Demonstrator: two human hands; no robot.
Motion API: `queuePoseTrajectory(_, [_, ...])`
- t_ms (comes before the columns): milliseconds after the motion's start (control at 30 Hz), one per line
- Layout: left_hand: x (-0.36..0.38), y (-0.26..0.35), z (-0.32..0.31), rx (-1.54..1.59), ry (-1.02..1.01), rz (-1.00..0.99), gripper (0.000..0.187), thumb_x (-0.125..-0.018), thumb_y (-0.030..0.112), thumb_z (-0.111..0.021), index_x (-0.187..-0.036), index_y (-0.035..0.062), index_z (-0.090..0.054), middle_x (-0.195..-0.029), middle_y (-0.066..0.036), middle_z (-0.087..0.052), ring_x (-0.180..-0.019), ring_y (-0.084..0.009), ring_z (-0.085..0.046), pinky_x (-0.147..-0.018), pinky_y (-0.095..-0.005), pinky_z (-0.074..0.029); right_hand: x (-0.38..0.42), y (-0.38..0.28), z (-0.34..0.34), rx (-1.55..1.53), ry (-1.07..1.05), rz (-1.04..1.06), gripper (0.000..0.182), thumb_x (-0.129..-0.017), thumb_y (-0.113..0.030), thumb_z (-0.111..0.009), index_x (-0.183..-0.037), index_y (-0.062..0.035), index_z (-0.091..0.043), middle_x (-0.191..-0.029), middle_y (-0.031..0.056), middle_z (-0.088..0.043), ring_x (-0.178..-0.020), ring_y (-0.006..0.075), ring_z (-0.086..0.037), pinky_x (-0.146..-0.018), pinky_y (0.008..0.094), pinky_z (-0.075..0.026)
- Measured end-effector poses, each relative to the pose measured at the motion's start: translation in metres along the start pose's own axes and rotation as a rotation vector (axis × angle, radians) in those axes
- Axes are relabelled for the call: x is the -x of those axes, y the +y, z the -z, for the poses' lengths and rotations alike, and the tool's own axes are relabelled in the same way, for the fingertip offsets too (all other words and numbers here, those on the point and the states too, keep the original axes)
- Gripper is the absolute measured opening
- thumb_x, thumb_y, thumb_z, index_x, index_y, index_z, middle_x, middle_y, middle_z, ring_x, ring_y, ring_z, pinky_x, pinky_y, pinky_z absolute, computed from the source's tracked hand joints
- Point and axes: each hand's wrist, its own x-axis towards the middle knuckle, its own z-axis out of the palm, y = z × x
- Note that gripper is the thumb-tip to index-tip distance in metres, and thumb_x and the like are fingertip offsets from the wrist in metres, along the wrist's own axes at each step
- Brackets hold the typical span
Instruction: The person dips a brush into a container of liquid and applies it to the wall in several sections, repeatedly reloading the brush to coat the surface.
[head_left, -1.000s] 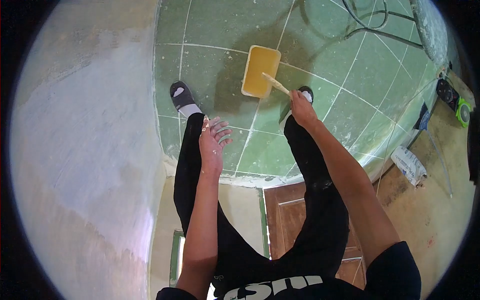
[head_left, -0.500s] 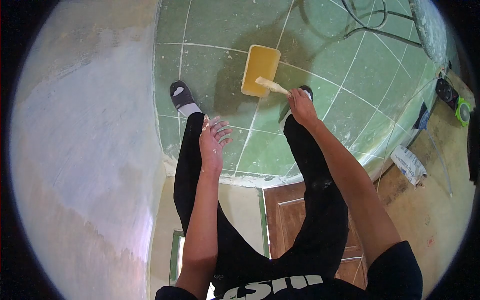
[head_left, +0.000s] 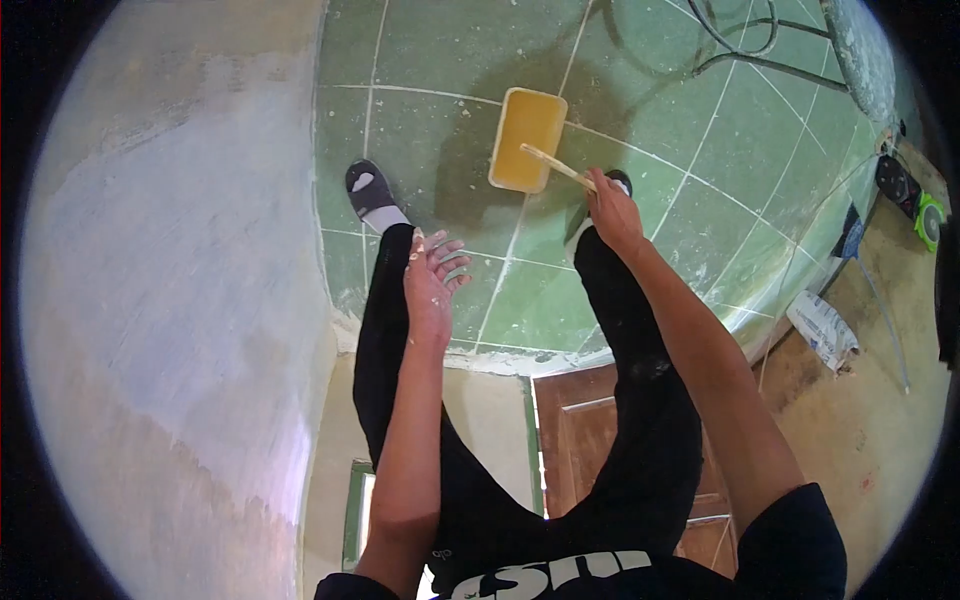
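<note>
My right hand (head_left: 613,208) is closed round the handle of a paintbrush (head_left: 555,166). The brush appears edge-on, its pale tip above a rectangular yellow tub (head_left: 505,150) on the floor; whether it touches the contents cannot be made out. Yellowish liquid or paste fills much of that tub. Over my left knee, my left hand (head_left: 432,275) is held with fingers apart and nothing in it. White smears mark its thumb and fingers.
Patchy plastered wall (head_left: 180,280) rises on the left. Speckled green tiles (head_left: 430,140) cover the floor. A metal-legged chair (head_left: 780,60) stands at top right; a crumpled white bag (head_left: 822,328) and a green tape measure (head_left: 930,222) lie to the right.
The paintbrush has turned from its flat side to its narrow edge, with a slight twist of my right hand. My left hand keeps its pose. The whole view has shifted slightly.
</note>
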Motion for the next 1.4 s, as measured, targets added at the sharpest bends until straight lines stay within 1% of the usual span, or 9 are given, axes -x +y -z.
queuePoseTrajectory(233, [-0.002, 0.002, 0.007, -0.001, 0.036, -0.007, 0.056, -0.100, 0.055, -0.042, -0.126, 0.0071, -0.053, -0.109, -0.008, -0.063, -0.096, -0.0202, -0.062, -0.079, -0.0357, -0.048, -0.002, -0.007, -0.011, 0.070, -0.105, -0.131, 0.031, -0.096, -0.019, -0.051, -0.123, -0.0029, -0.050, -0.115, 0.0240, -0.061, -0.103, 0.0446, -0.060, -0.085, 0.0510, -0.050])
queuePoseTrajectory(333, [-0.001, 0.004, 0.005, 0.040, -0.019, -0.040, 0.054, -0.101, 0.054, -0.042, -0.126, 0.0075, -0.052, -0.108, -0.008, -0.064, -0.095, -0.0204, -0.062, -0.078, -0.0357, -0.049, 0.001, -0.006, -0.017, 0.036, 0.076, 0.017, 0.029, -0.097, -0.018, -0.050, -0.121, -0.0021, -0.049, -0.111, 0.0243, -0.060, -0.100, 0.0454, -0.059, -0.084, 0.0512, -0.050])
queuePoseTrajectory(433, [0.000, 0.006, 0.006, 0.045, -0.020, -0.014, 0.052, -0.101, 0.053, -0.041, -0.125, 0.0075, -0.053, -0.108, -0.008, -0.064, -0.095, -0.0206, -0.062, -0.078, -0.0362, -0.049, 0.002, -0.009, -0.011, 0.066, -0.038, -0.054, 0.029, -0.098, -0.018, -0.050, -0.121, -0.0009, -0.049, -0.108, 0.0247, -0.059, -0.099, 0.0455, -0.059, -0.084, 0.0516, -0.049])
queuePoseTrajectory(667, [0.002, 0.011, 0.009, 0.048, -0.014, -0.020, 0.052, -0.101, 0.052, -0.041, -0.126, 0.0076, -0.052, -0.108, -0.008, -0.064, -0.095, -0.0204, -0.062, -0.078, -0.0362, -0.049, 0.001, -0.006, -0.011, 0.025, -0.004, -0.033, 0.026, -0.098, -0.021, -0.051, -0.115, -0.0012, -0.051, -0.106, 0.0249, -0.060, -0.096, 0.0449, -0.060, -0.081, 0.0529, -0.049])
queuePoseTrajectory(867, [-0.002, 0.016, 0.012, 0.071, -0.003, 0.004, 0.053, -0.101, 0.052, -0.042, -0.126, 0.0067, -0.051, -0.106, -0.008, -0.064, -0.095, -0.0201, -0.062, -0.078, -0.0350, -0.048, -0.016, -0.062, 0.036, -0.142, 0.001, -0.147, 0.030, -0.098, -0.030, -0.055, -0.101, -0.0010, -0.060, -0.089, 0.0232, -0.063, -0.085, 0.0426, -0.061, -0.072, 0.0461, -0.048])
queuePoseTrajectory(1067, [-0.003, 0.024, 0.016, 0.077, 0.014, -0.005, 0.057, -0.101, 0.054, -0.041, -0.126, 0.0045, -0.053, -0.106, -0.009, -0.064, -0.093, -0.0198, -0.063, -0.077, -0.0347, -0.049, -0.066, -0.140, 0.035, -0.365, 0.191, 0.081, 0.035, -0.097, -0.035, -0.057, -0.096, -0.0019, -0.066, -0.079, 0.0194, -0.062, -0.072, 0.0364, -0.061, -0.066, 0.0415, -0.047])
queuePoseTrajectory(1133, [-0.005, 0.027, 0.020, 0.066, 0.050, -0.018, 0.060, -0.100, 0.056, -0.041, -0.126, 0.0030, -0.053, -0.104, -0.009, -0.065, -0.092, -0.0198, -0.063, -0.077, -0.0346, -0.049, -0.096, -0.178, 0.034, -0.552, 0.032, 0.051, 0.039, -0.096, -0.039, -0.058, -0.096, -0.0011, -0.069, -0.073, 0.0197, -0.062, -0.066, 0.0331, -0.061, -0.064, 0.0406, -0.047])
queuePoseTrajectory(1267, [-0.011, 0.042, 0.029, 0.052, 0.119, 0.043, 0.063, -0.100, 0.058, -0.040, -0.125, 0.0023, -0.054, -0.103, -0.009, -0.065, -0.091, -0.0199, -0.063, -0.076, -0.0345, -0.049, -0.170, -0.258, 0.028, -0.575, 0.000, 0.234, 0.045, -0.094, -0.046, -0.060, -0.095, -0.0029, -0.073, -0.064, 0.0197, -0.057, -0.057, 0.0268, -0.055, -0.060, 0.0390, -0.045])
queuePoseTrajectory(1400, [-0.013, 0.054, 0.036, 0.058, 0.113, 0.053, 0.063, -0.101, 0.057, -0.037, -0.125, 0.0022, -0.055, -0.103, -0.010, -0.066, -0.091, -0.0204, -0.064, -0.075, -0.0340, -0.050, -0.240, -0.325, 0.013, -0.701, -0.102, 0.220, 0.051, -0.090, -0.052, -0.062, -0.091, -0.0019, -0.074, -0.061, 0.0136, -0.056, -0.058, 0.0211, -0.051, -0.059, 0.0369, -0.043])
